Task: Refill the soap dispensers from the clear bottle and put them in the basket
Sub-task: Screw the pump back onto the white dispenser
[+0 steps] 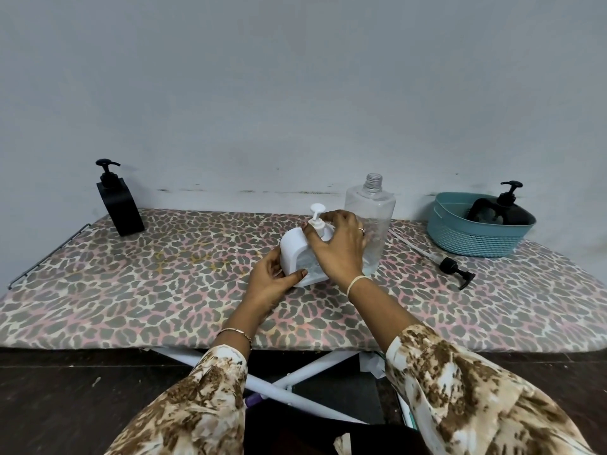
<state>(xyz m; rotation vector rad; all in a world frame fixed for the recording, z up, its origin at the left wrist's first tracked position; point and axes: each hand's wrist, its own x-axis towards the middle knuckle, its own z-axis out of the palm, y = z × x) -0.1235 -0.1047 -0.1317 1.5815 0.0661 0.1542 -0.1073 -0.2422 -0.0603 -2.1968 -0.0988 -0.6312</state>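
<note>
There are three soap dispensers here: one white and two black.

The white soap dispenser stands in the middle of the ironing board, which has a spotty leopard cover. Two hands hold it. The left hand wraps round its lower side, with the thumb on the front. The right hand comes over the top, and its fingers curl round the neck of the white pump.

One clear bottle stands upright just behind the right hand, and its cap is off. It looks nearly empty, but that is hard to tell through the clear plastic.

One black dispenser stands at the far left end of the board, near the wall. The other black dispenser sits inside the one blue-green basket at the far right end.

One loose black pump with a long thin tube lies flat on the board, between the bottle and the basket.
</note>
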